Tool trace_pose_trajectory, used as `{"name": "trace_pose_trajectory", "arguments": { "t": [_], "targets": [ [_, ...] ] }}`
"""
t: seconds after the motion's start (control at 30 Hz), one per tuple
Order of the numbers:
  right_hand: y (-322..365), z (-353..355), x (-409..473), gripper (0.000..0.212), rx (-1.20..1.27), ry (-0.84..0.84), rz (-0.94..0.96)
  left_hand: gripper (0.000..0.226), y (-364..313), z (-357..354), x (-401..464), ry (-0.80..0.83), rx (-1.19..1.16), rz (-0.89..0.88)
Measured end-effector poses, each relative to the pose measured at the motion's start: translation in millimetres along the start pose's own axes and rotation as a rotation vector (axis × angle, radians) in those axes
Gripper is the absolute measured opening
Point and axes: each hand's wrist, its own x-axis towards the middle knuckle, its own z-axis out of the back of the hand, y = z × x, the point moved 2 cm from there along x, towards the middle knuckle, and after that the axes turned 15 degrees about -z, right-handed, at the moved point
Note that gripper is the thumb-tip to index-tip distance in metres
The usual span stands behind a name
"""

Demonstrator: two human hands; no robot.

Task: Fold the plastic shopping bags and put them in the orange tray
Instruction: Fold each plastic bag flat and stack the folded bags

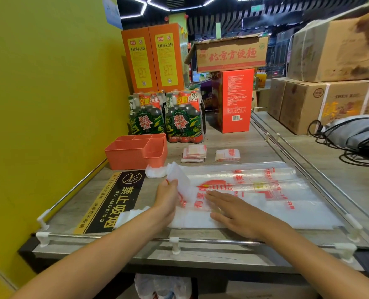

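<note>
A grey wood-look counter (233, 134) with a low metal rail (218, 241) along its edges fills the view. On its right side stand stacked cardboard boxes (321, 100); at the back are tall orange boxes (155, 59), a red box (236, 100) and two shrink-wrapped packs of bottles (166, 117).

Across the near half of the counter lies a clear plastic bag (254, 190) with red print, spread flat and lengthwise from left to right. A black no-smoking sign (112, 201) lies on the counter to its left.

The orange tray (136, 151), with divided compartments, stands at the back left, just beyond the bag's left end. Two folded bags (194, 153) (227, 155) lie to the tray's right, outside it, near each other.

The left hand (168, 197) is at the bag's left end, its fingers curled round the handle part of the plastic and lifting it off the counter. The right hand (233, 212) lies just beside it, palm down, fingers straight and slightly spread, pressing the bag flat. The two hands are close but not touching.
</note>
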Motion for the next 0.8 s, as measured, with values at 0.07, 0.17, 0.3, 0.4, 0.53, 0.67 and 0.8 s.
{"name": "trace_pose_trajectory", "arguments": {
  "t": [0.07,0.17,0.3,0.4,0.53,0.67,0.8],
  "targets": [
    [-5.5,-0.9,2.3,0.056,-0.025,-0.046,-0.012,0.024,-5.0,11.8,1.9,-0.015,0.053,-0.075],
    [-2.9,-3.7,6.6,0.052,-0.034,-0.051,0.005,0.032,-5.4,20.8,4.3,0.029,0.229,-0.189],
    [0.2,-5.6,9.2,0.051,-0.018,-0.009,0.006,0.044,7.9,11.8,5.9,0.418,0.474,-0.408],
    [1.6,-4.7,8.0,0.052,-0.003,0.002,0.014,0.048,19.6,0.4,1.7,0.703,0.783,-0.612],
    [0.5,-1.3,7.4,0.058,-0.012,-0.032,-0.058,0.056,32.1,-3.6,-1.8,0.974,1.119,-0.731],
    [0.4,1.2,4.8,0.06,-0.019,-0.05,-0.133,0.059,30.6,3.7,-0.2,1.054,1.175,-0.752],
    [0.3,-1.8,6.1,0.063,-0.017,-0.054,-0.094,0.063,39.6,3.6,1.3,1.129,1.251,-0.676]
  ]
}}
